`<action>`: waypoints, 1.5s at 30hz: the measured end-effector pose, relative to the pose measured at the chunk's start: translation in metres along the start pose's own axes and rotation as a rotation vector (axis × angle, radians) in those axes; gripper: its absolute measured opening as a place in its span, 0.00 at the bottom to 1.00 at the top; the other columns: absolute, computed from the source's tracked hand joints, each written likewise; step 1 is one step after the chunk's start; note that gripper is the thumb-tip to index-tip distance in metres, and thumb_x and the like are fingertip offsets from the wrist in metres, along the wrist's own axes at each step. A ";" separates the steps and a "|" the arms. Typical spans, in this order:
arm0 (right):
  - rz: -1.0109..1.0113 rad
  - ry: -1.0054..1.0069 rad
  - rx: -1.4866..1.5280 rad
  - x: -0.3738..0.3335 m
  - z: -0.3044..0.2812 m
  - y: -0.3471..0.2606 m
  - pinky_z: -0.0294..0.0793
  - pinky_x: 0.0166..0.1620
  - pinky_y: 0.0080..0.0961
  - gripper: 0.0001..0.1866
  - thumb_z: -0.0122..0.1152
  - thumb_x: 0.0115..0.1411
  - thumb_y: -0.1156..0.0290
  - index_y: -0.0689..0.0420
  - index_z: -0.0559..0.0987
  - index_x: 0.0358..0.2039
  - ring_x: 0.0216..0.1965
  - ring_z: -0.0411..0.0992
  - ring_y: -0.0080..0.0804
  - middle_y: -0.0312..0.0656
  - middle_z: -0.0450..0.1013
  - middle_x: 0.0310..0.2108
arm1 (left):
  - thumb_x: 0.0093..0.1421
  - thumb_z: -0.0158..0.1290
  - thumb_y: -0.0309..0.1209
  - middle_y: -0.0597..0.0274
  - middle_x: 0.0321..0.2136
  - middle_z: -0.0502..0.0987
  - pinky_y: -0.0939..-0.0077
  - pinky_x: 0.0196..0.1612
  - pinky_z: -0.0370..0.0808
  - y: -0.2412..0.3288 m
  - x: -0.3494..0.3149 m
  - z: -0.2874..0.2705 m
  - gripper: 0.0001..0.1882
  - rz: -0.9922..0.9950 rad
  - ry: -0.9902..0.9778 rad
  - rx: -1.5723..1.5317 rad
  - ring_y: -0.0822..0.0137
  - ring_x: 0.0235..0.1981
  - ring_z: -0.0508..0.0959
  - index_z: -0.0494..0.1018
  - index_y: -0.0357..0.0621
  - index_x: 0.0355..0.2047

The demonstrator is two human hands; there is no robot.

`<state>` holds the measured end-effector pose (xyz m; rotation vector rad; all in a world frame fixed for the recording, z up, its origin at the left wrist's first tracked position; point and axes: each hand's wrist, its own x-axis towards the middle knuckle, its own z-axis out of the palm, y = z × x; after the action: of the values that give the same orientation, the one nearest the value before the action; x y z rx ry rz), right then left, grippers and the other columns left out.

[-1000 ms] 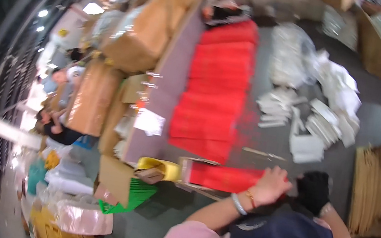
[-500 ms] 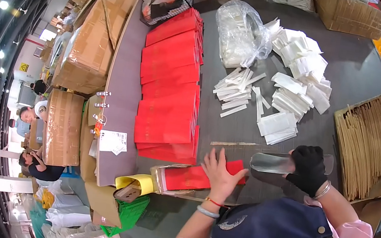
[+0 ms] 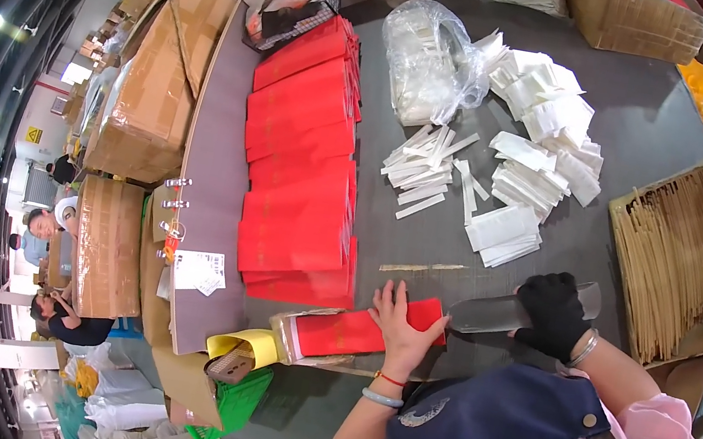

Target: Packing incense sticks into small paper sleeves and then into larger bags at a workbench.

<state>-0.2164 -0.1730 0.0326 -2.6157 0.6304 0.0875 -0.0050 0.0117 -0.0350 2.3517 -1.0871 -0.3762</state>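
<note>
My left hand (image 3: pixel 400 328), bare with a red cord and a bangle at the wrist, lies with fingers spread on a long red paper packet (image 3: pixel 337 333) near the table's front edge. Just right of it, my right hand (image 3: pixel 554 311) in a black fingerless glove closes round a clear plastic sleeve (image 3: pixel 484 313). The sleeve's left end comes close to the packet's right end; whether they touch, I cannot tell. Clear film (image 3: pixel 285 339) shows at the packet's left end. Beyond my hands lie white paper strips (image 3: pixel 420 171) and white folded papers (image 3: pixel 505 233).
Overlapping red packets (image 3: pixel 293 210) run along the table's left side, below a wire basket (image 3: pixel 298 11). A box of upright brown cards (image 3: pixel 683 266) stands at right. A clear bag (image 3: pixel 429 60) lies farther back. A green basket (image 3: pixel 237 400) stands off the front-left edge.
My right hand has brought the clear sleeve left and slightly down, closer to the red packet. My left hand stays spread on the packet. The whole view has shifted slightly.
</note>
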 end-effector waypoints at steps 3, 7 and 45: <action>-0.003 0.003 -0.019 0.001 -0.005 0.002 0.58 0.55 0.46 0.32 0.69 0.41 0.48 0.55 0.76 0.43 0.47 0.67 0.44 0.45 0.70 0.43 | 0.43 0.67 0.52 0.46 0.63 0.55 0.37 0.65 0.40 -0.006 0.002 -0.003 0.52 0.009 0.006 -0.001 0.41 0.66 0.48 0.57 0.40 0.62; -0.031 -0.032 0.045 0.017 0.013 -0.009 0.59 0.53 0.46 0.32 0.69 0.40 0.49 0.56 0.76 0.42 0.47 0.67 0.45 0.46 0.70 0.43 | 0.45 0.66 0.51 0.46 0.64 0.55 0.36 0.65 0.40 0.001 0.005 -0.001 0.51 0.017 -0.010 0.008 0.40 0.67 0.47 0.57 0.40 0.63; 0.923 0.668 -0.319 -0.216 0.032 0.260 0.69 0.54 0.39 0.16 0.53 0.56 0.73 0.65 0.75 0.45 0.51 0.70 0.50 0.54 0.73 0.48 | 0.49 0.62 0.29 0.57 0.25 0.74 0.63 0.35 0.71 0.072 0.113 0.033 0.12 0.333 -0.108 -0.320 0.56 0.29 0.74 0.72 0.41 0.32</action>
<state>-0.5242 -0.2756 -0.0671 -2.3597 2.1553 -0.4538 0.0077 -0.1258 -0.0259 1.8519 -1.3336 -0.5133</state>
